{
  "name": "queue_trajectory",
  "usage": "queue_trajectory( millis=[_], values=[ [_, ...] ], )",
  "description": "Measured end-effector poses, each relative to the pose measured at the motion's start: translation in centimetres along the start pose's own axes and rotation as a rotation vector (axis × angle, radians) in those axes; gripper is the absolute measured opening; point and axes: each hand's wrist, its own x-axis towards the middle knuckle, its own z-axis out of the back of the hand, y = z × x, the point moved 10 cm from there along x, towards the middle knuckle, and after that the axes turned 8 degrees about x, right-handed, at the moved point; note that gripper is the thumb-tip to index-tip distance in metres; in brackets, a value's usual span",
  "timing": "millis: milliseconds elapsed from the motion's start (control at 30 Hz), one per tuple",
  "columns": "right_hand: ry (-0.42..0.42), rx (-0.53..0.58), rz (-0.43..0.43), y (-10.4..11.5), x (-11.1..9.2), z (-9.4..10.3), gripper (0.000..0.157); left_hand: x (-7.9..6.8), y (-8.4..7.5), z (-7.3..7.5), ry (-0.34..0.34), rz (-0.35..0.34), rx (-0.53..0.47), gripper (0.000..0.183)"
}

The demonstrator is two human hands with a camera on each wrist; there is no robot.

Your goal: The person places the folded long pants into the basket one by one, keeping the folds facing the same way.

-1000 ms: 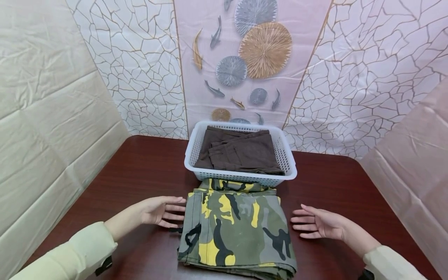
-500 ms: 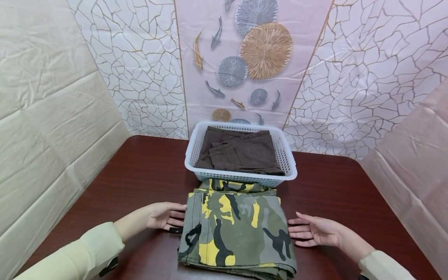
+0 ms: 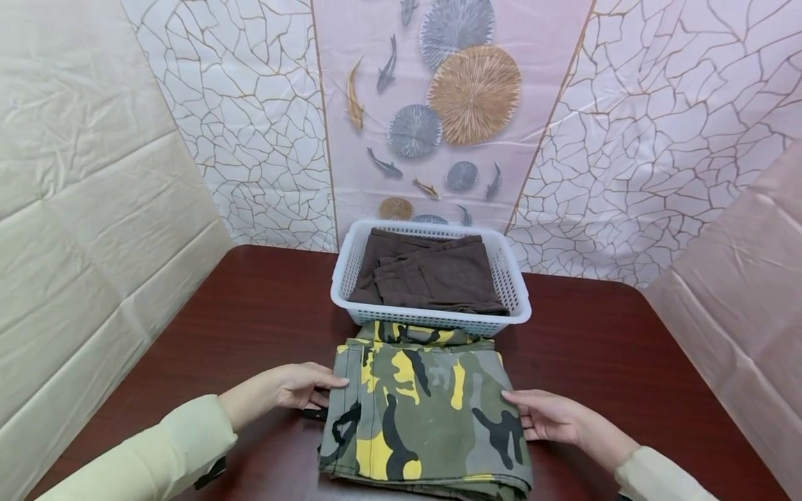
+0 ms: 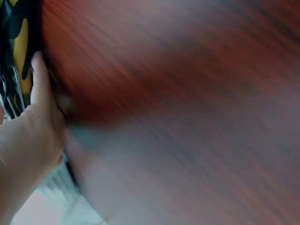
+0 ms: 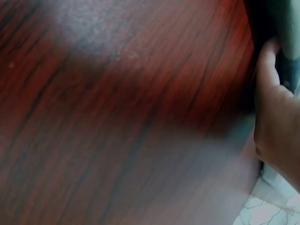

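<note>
A folded camouflage garment (image 3: 432, 410) in green, grey, black and yellow lies on the table in front of the basket, with a black cord near its left edge. My left hand (image 3: 303, 385) grips its left side, thumb on top and fingers going under the edge. On the opposite side my right hand (image 3: 554, 416) holds the right edge the same way, its fingertips partly hidden beneath the cloth. In the left wrist view the layered garment edge (image 4: 21, 56) shows beside the thumb. The right wrist view has the right hand (image 5: 279, 117) at the far right.
A white plastic basket (image 3: 338, 285) holding folded dark brown clothing (image 3: 432, 275) stands just behind the camouflage garment, whose back part reaches the basket's front. The dark red wooden table (image 3: 263, 306) is bounded by patterned cloth walls (image 3: 263, 125) at the back and sides.
Both hands have moved inward from beside the camouflage garment to its edges, and the thumbs now rest on top of it. The garment and basket have stayed in place.
</note>
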Motion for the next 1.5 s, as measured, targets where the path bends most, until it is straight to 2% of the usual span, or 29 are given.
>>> queue_trajectory(
  millis=[67,200,333,467,533,833,1267,1400,1500],
  values=[
    [-0.04,-0.02,0.018,0.1,0.2,0.1,0.024,0.1,-0.1,0.0,-0.031,0.002,-0.011,0.054],
    [-0.146,-0.067,0.064,0.4,0.5,0.5,0.021,0.1,-0.2,0.0,-0.096,0.0,-0.032,0.082],
    [-0.228,-0.111,0.105,0.8,0.4,0.9,0.019,0.0,-0.5,-0.1,-0.108,-0.037,-0.051,0.074],
    [-0.275,-0.13,0.122,1.3,0.1,0.8,0.019,-0.2,-0.9,-0.1,-0.125,-0.058,-0.036,0.076],
    [-0.28,-0.128,0.12,1.3,0.0,0.7,0.02,-0.3,-1.0,-0.1,-0.133,-0.06,-0.024,0.081],
    [-0.242,-0.108,0.139,2.2,-0.9,-0.4,0.024,-1.3,-1.5,0.8,-0.221,-0.047,-0.016,0.078],
    [-0.217,-0.163,0.185,4.7,-2.4,-1.5,0.03,-3.3,-3.9,0.8,-0.172,-0.107,-0.065,0.07],
    [-0.21,-0.165,0.201,5.4,-2.7,-2.0,0.031,-3.8,-5.0,0.6,-0.126,-0.158,-0.111,0.048],
    [-0.21,-0.173,0.209,5.9,-3.0,-2.4,0.031,-4.2,-5.8,0.6,-0.11,-0.179,-0.127,0.041]
  ],
)
